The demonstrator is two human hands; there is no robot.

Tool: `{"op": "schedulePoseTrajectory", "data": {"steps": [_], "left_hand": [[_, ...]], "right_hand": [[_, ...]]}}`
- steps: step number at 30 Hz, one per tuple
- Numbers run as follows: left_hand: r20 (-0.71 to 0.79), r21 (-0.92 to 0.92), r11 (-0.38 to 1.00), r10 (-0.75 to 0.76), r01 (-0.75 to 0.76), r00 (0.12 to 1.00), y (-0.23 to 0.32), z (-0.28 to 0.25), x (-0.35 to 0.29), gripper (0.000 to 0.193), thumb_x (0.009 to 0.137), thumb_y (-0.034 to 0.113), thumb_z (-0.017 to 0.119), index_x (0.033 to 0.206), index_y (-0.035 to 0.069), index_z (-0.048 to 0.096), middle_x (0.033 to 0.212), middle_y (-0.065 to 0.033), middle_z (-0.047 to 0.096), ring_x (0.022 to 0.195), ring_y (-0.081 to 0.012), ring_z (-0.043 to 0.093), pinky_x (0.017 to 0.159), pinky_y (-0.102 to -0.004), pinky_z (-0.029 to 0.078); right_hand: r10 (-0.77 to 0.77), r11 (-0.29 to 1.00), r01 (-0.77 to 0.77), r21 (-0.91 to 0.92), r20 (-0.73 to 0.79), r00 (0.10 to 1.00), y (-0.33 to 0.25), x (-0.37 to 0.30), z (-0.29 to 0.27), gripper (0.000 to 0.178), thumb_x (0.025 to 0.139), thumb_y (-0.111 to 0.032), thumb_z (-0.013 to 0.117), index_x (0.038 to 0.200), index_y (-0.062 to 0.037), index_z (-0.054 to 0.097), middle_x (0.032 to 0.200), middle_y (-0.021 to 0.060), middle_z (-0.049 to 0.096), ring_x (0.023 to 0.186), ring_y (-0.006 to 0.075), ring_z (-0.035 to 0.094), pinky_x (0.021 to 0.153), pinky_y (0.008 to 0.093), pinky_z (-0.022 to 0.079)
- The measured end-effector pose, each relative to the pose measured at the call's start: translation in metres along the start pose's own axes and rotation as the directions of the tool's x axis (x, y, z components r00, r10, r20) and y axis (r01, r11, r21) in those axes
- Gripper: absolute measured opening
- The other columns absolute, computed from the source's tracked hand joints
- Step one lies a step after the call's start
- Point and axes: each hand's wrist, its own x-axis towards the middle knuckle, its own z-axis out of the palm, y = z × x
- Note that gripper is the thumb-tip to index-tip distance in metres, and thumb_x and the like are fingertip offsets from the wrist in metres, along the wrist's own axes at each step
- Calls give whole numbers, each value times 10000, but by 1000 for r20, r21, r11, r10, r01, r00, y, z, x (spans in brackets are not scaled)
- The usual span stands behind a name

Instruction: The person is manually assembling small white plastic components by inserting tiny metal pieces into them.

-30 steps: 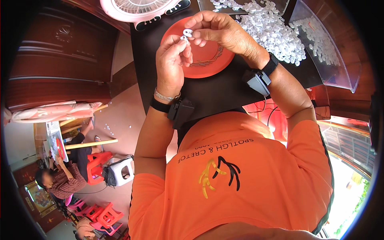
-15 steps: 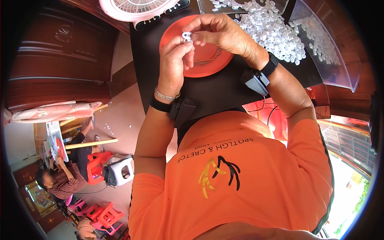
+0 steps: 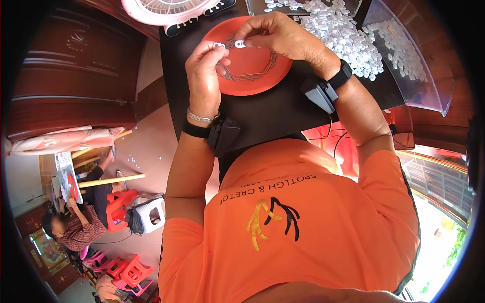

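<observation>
White piece (image 3: 240, 44): being held above a round orange-red plate (image 3: 247, 58) at the upper centre of the frame. Being clamped between thumb and fingertip of the right hand (image 3: 281, 38). Clamping a second white piece (image 3: 218, 45) likewise between thumb and fingertip of the left hand (image 3: 203, 70), just left of the first. Leaving a narrow gap between both pieces. Bending the remaining left fingers beneath; hiding part of the right fingers, so not being able to tell their exact placing.

Surface: using a black table (image 3: 262, 116) across the upper centre. Carrying a ring of small grey parts (image 3: 245, 78) on the plate. Supporting a heaped pile of white pieces (image 3: 343, 38) at the upper right, beside a clear panel (image 3: 432, 93). Cutting off a pink-and-white fan (image 3: 169, 10) at the top edge, left of the plate.

Room: showing a dark wooden door (image 3: 70, 50) at the upper left. Showing scattered white bits (image 3: 136, 162) on a reddish floor (image 3: 154, 134) at centre left. Seating another person (image 3: 83, 232) at the far left, near red stools (image 3: 134, 270) and a white stool (image 3: 153, 219). Admitting daylight through a bright opening (image 3: 439, 242) at the lower right. Filling the lower centre with an orange shirt (image 3: 268, 262).
</observation>
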Motion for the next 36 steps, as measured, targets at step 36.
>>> {"op": "schedulePoseTrajectory", "data": {"steps": [36], "left_hand": [[44, -274, 950, -141, 148, 989, -8, -15, 11, 138, 892, 180, 526, 861, 47, 550, 794, -106, 628, 667, -184, 581, 612, -279, 422]], "right_hand": [[-42, 880, 132, -456, 203, 978, -1, -14, 24, 112, 748, -74, 579, 838, -9, 557, 796, 141, 613, 798, 342, 589, 705, 430, 462]]}}
